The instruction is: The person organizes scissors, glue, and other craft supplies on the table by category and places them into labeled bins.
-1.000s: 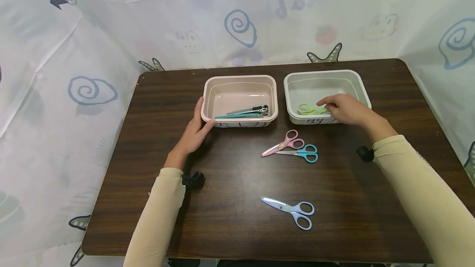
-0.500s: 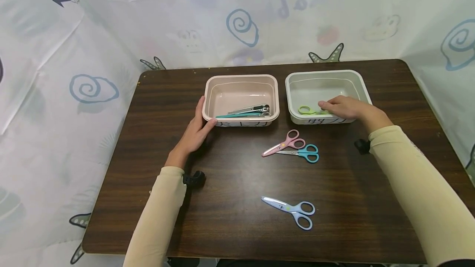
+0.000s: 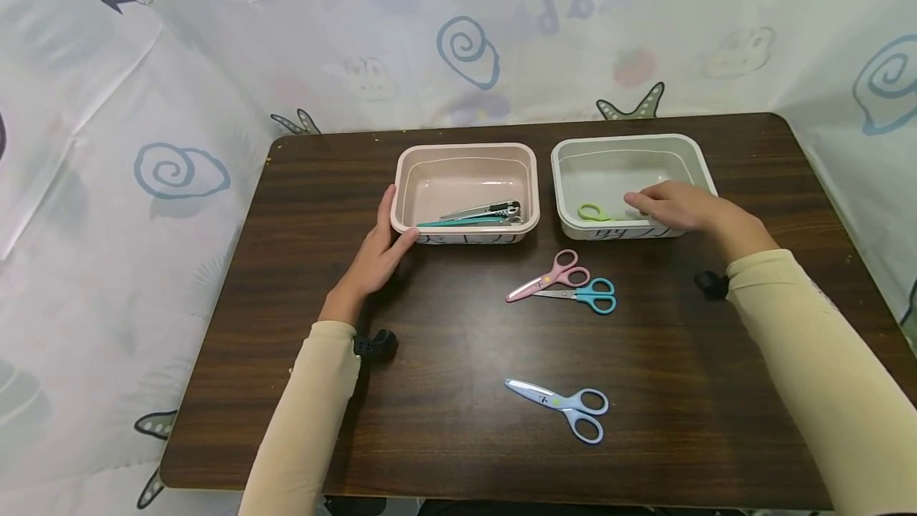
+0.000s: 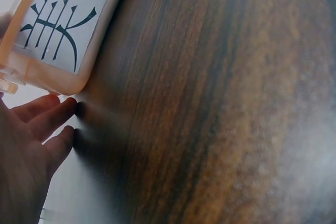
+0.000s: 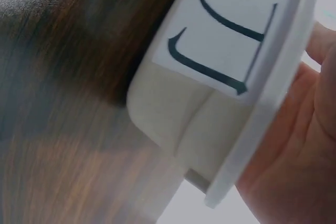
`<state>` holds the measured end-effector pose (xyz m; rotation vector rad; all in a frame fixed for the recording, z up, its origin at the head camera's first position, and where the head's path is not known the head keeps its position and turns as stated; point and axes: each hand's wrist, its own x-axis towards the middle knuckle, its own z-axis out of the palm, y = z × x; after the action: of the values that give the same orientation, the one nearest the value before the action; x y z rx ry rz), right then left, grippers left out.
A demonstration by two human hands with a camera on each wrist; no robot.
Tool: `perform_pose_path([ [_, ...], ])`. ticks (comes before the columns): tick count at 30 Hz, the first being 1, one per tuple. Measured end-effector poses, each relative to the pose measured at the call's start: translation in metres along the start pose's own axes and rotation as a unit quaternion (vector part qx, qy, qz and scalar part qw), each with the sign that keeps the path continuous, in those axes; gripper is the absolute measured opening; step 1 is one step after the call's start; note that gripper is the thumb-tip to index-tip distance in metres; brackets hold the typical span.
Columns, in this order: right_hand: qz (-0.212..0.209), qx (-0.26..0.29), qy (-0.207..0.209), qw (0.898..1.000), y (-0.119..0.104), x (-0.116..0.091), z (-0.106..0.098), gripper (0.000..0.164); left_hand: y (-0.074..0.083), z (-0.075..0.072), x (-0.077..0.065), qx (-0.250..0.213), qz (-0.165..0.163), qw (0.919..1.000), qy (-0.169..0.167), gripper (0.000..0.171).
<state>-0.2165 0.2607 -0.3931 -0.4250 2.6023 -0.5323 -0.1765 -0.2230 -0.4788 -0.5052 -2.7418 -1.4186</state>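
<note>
My left hand [image 3: 368, 257] holds the front left corner of a pale pink plastic bin [image 3: 466, 153]. Its fingers lie along the bin's left side and the thumb is at the front rim; in the left wrist view the fingertips [image 4: 68, 107] are beside the corner. My right hand [image 3: 680, 207] reaches over the front rim of a pale grey-green bin [image 3: 623, 146]. Its fingers are hidden inside, so whether they grip anything does not show. Green-handled scissors [image 3: 591, 212] lie left of that hand, partly hidden by the rim.
Inside the pink bin are a utility knife [image 3: 487, 210] and a teal-coloured tool [image 3: 466, 222]. Pink scissors [image 3: 548, 277] overlap blue-handled scissors [image 3: 595, 295] in front of the bins. Light blue scissors [image 3: 566, 404] lie nearer the front edge of the brown table [image 3: 430, 436].
My right hand has shifted slightly right in the grey-green bin, and its pointing finger is no longer seen. Less of the green scissors shows. My left hand stays on the pink bin.
</note>
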Motion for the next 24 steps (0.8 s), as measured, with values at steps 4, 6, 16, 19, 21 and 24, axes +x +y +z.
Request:
perform_pose_path([
  [4, -0.022, -0.004, 0.049, 0.999, -0.006, -0.007, -0.004, 0.063, -0.001, -0.001, 0.0, -0.004, 0.006, 1.0, 0.001, 0.08],
  [6, -0.034, 0.001, 0.078, 0.996, -0.013, -0.013, -0.005, 0.061, -0.001, -0.001, 0.0, -0.005, 0.008, 0.9999, 0.002, 0.08],
  [16, -0.193, -0.092, 0.259, 0.942, -0.068, -0.047, 0.024, 0.026, -0.001, -0.002, -0.001, 0.001, 0.004, 1.0, -0.001, 0.081],
  [19, -0.246, -0.124, 0.27, 0.923, -0.081, -0.055, 0.04, 0.022, -0.002, -0.002, 0.0, 0.001, 0.007, 1.0, -0.002, 0.081],
  [21, -0.277, -0.132, 0.264, 0.915, -0.088, -0.059, 0.053, 0.022, -0.001, -0.002, 0.001, 0.004, 0.003, 1.0, -0.004, 0.081],
  [24, -0.321, -0.112, 0.237, 0.91, -0.098, -0.065, 0.075, 0.022, 0.0, -0.001, 0.0, 0.005, -0.003, 1.0, -0.008, 0.081],
])
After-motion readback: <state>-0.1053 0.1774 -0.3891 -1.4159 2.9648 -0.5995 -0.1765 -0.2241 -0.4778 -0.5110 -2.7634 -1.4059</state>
